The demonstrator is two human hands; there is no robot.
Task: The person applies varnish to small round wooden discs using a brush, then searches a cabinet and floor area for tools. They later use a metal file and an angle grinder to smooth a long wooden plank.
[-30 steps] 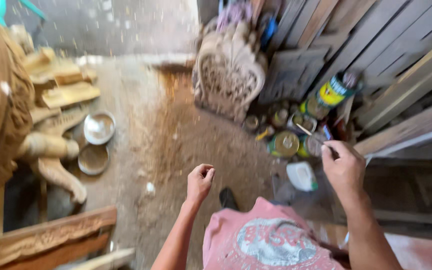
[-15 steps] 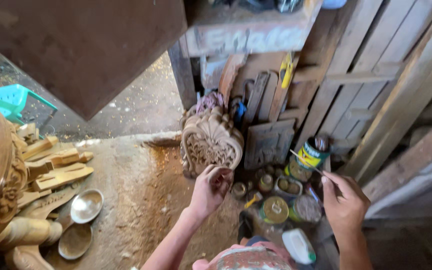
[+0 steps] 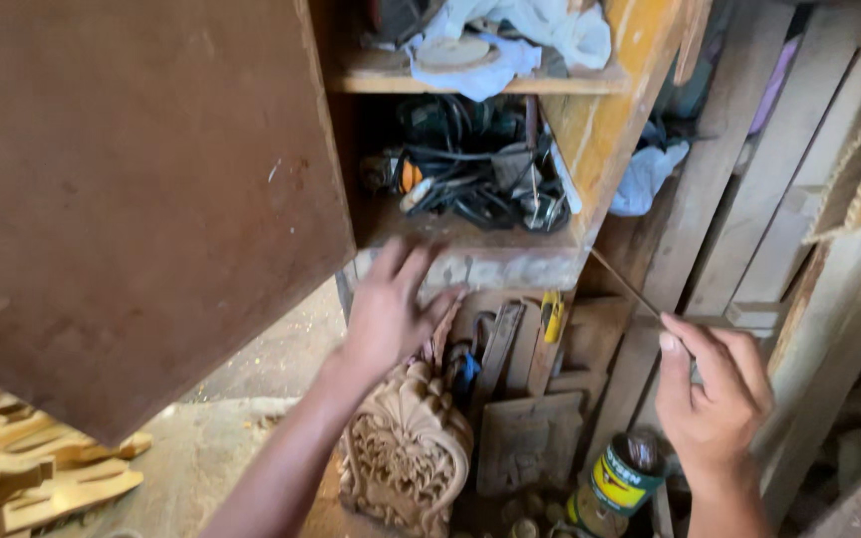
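Wooden cabinet [image 3: 590,130] hung open at head height, its brown door [image 3: 142,199] swung wide to the left. Left hand [image 3: 391,314] was raised with fingers spread and apart, holding nothing, fingertips at the front edge of the lower shelf [image 3: 470,261]. On that shelf lay a tangle of black cables and power tools [image 3: 470,174]; on the shelf above, white cloth or plastic [image 3: 510,40].

Right hand [image 3: 715,394] had its grip pinched together on a thin stick [image 3: 625,282], thumb and forefinger clamped on its lower end. The stick slanted up and left from the hand toward the cabinet's right side wall; whether its tip touched the wall could not be told.

Below the left wrist stood a pale carved wooden ornament [image 3: 406,453], upright against dark boards. Beside it, a yellow-handled tool [image 3: 551,314] stuck up among wood scraps. A tin with a yellow and green label [image 3: 625,478] sat under the right hand, near but apart. Carved wooden pieces [image 3: 52,478] lay on the floor at lower left.
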